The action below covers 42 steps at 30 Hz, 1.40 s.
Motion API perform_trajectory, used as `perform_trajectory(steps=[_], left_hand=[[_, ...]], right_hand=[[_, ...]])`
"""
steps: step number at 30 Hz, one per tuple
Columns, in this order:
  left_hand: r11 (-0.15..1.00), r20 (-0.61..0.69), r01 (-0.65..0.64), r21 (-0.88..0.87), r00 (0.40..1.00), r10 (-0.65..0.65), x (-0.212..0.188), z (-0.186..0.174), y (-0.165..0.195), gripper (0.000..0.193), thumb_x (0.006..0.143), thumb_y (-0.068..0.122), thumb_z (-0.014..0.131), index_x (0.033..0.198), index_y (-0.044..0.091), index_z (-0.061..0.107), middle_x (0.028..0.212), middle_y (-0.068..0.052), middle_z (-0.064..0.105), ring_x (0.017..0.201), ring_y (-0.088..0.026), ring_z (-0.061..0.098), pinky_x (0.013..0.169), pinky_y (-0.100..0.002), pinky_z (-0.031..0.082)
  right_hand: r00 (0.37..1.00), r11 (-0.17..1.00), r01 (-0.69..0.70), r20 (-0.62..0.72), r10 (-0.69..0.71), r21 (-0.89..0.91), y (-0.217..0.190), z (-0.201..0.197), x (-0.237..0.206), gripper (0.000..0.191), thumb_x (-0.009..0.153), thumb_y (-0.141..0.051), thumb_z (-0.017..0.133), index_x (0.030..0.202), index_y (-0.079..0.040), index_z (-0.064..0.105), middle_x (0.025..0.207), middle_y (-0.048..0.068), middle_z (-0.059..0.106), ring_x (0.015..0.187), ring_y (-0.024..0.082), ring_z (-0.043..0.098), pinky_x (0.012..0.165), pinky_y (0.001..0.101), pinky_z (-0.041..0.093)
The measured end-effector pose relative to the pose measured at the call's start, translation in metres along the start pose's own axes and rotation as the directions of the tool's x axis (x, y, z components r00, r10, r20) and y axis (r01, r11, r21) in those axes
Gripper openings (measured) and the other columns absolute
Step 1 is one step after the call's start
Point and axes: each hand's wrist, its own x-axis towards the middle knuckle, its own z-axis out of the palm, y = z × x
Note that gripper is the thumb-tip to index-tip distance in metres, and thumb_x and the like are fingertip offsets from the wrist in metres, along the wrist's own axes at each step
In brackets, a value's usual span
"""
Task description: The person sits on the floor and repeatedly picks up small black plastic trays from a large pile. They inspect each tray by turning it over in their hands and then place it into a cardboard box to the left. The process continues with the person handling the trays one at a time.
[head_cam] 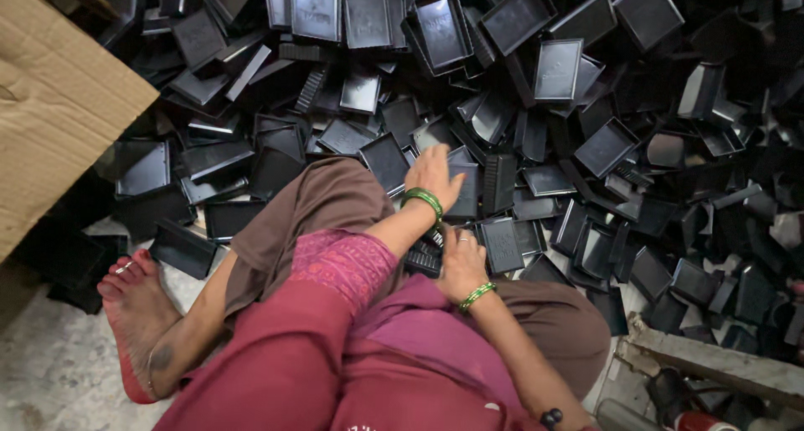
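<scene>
Nearest, at lower centre of the frame, my right hand (460,266) lies curled, fingers closed over the top of a stack of black trays (425,259) in my lap. Just above it, my left hand (434,175) reaches forward, fingers spread and flat on a black tray (466,190) at the pile's near edge; no grip visible. Beyond, loose black trays (553,71) fill the upper frame. Cardboard (50,96) sits upper left.

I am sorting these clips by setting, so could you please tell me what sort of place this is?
Probably a small workshop floor: a heap of black plastic rectangular trays, a brown cardboard sheet, bare grey concrete floor.
</scene>
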Motion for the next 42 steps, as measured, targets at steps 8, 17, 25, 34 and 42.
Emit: perform_trajectory(steps=[8,17,25,34,42], left_hand=[[0.999,0.137,0.02,0.037,0.99,-0.025,0.026,0.039,0.082,0.072,0.074,0.042,0.088,0.12,0.002,0.049,0.118,-0.02,0.059,0.115,-0.038,0.058,0.095,-0.047,0.049],[0.999,0.051,-0.02,0.033,0.999,0.019,0.028,0.09,0.081,0.079,0.066,0.019,0.09,0.131,0.007,0.048,0.119,-0.018,0.062,0.114,-0.037,0.06,0.096,-0.048,0.048],[0.872,-0.099,0.004,-0.489,0.993,-0.061,0.025,0.055,0.084,0.069,0.067,0.012,0.088,0.128,0.005,0.057,0.106,-0.011,0.072,0.093,-0.027,0.07,0.084,-0.039,0.056],[0.067,0.366,0.362,-0.93,0.928,0.068,-0.004,-0.085,0.061,0.049,0.089,0.009,0.077,0.134,-0.001,0.062,0.111,-0.006,0.072,0.099,-0.015,0.069,0.088,-0.032,0.055],[-0.214,0.776,0.762,-0.611,0.63,0.023,-0.081,-0.063,0.02,0.036,0.09,0.023,0.074,0.119,0.002,0.068,0.111,-0.011,0.076,0.101,-0.026,0.071,0.093,-0.045,0.057]], right_hand=[[0.997,0.957,0.074,0.058,-0.06,-0.28,-0.007,0.018,0.006,0.064,0.085,-0.036,0.063,0.144,-0.017,0.045,0.142,0.018,0.05,0.132,0.041,0.044,0.106,0.0549,0.037],[0.955,0.953,0.279,-0.074,-0.288,-0.114,0.011,0.023,0.019,0.071,0.097,-0.044,0.048,0.16,-0.014,0.035,0.144,0.011,0.053,0.135,0.034,0.044,0.113,0.0574,0.033],[0.98,0.979,0.193,-0.04,-0.196,-0.07,0.01,0.015,0.013,0.062,0.08,-0.027,0.067,0.136,-0.005,0.052,0.135,0.022,0.054,0.125,0.043,0.049,0.1,0.0532,0.04],[0.996,0.949,-0.015,-0.083,0.044,0.316,0.013,-0.039,-0.034,0.112,0.052,-0.037,0.095,0.141,0.006,0.041,0.131,0.028,0.054,0.118,0.044,0.053,0.101,0.051,0.043],[0.935,0.341,-0.325,0.245,0.257,0.882,0.126,-0.07,-0.067,0.097,0.057,-0.022,0.094,0.139,-0.002,0.047,0.125,0.013,0.065,0.112,0.024,0.065,0.095,0.0386,0.055]])
